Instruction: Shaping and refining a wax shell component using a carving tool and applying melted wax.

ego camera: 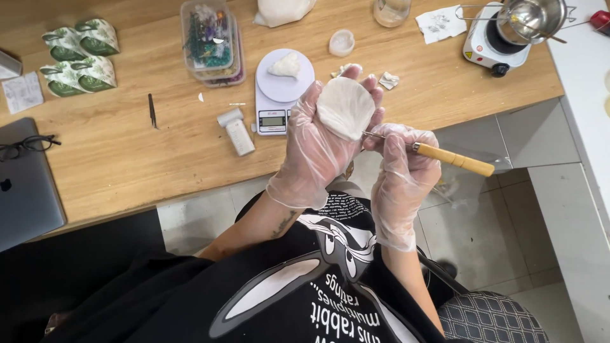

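The left hand (318, 143) cups a white shell-shaped piece (345, 108) above the tabletop (159, 140) edge — fingers curled round it; the right hand (400, 162), closed on a wooden-handled tool (445, 155), touches its rim — surface looks mostly smooth.

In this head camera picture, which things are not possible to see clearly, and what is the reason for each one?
- Tip of the wooden-handled tool: hidden behind the white oval piece in the left hand.
- Right hand fingers: blurred by the clear glove.
- Display of the white scale: too small to read.
- Contents of the clear box: too small, only mixed colours show.
- Laptop: cut off by the left edge.
- Metal pot: cut off by the top edge.
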